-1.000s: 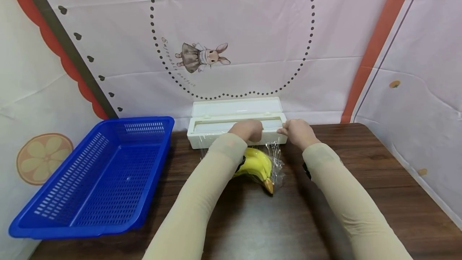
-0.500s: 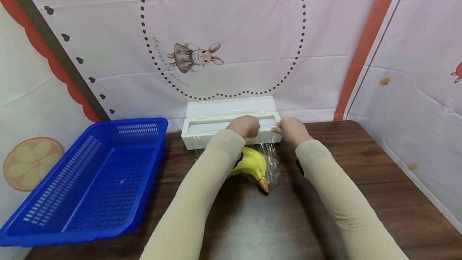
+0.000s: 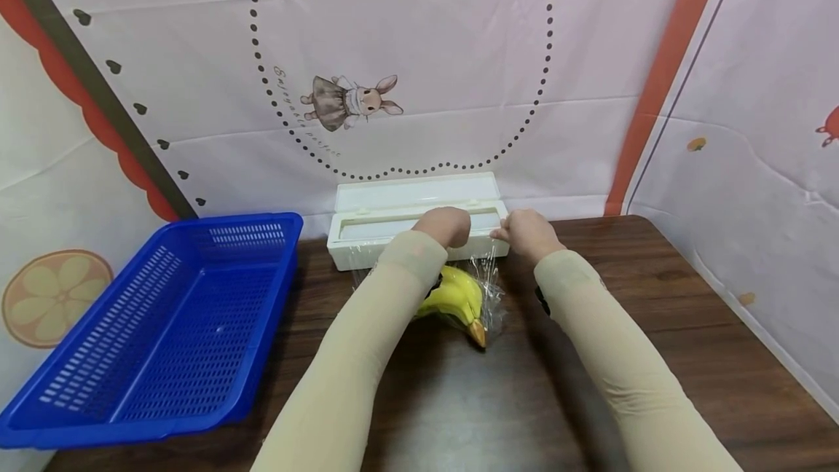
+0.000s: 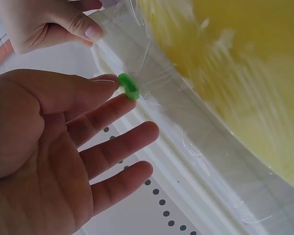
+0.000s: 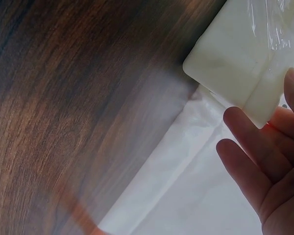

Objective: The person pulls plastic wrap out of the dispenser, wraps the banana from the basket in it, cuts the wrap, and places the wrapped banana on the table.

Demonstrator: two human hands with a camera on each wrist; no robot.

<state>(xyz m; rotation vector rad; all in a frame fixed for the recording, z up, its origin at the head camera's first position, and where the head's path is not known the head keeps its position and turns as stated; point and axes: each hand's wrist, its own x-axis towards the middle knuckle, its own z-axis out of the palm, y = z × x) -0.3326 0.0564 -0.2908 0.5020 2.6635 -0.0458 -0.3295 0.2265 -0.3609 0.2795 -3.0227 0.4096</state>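
Bananas (image 3: 459,293) lay in clear film (image 3: 493,299) just in front of the white box (image 3: 354,253), left hand (image 3: 444,226) pinching a green slider (image 4: 129,87) at its edge, right hand (image 3: 532,233) gripping its end, neither noticeably shifted since moments before, so work seemed paused.

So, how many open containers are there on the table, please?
2: the basket on the left and the box at the back, lid up, behind the bananas. Sleeves hide part of the table, so a small one could be missed.
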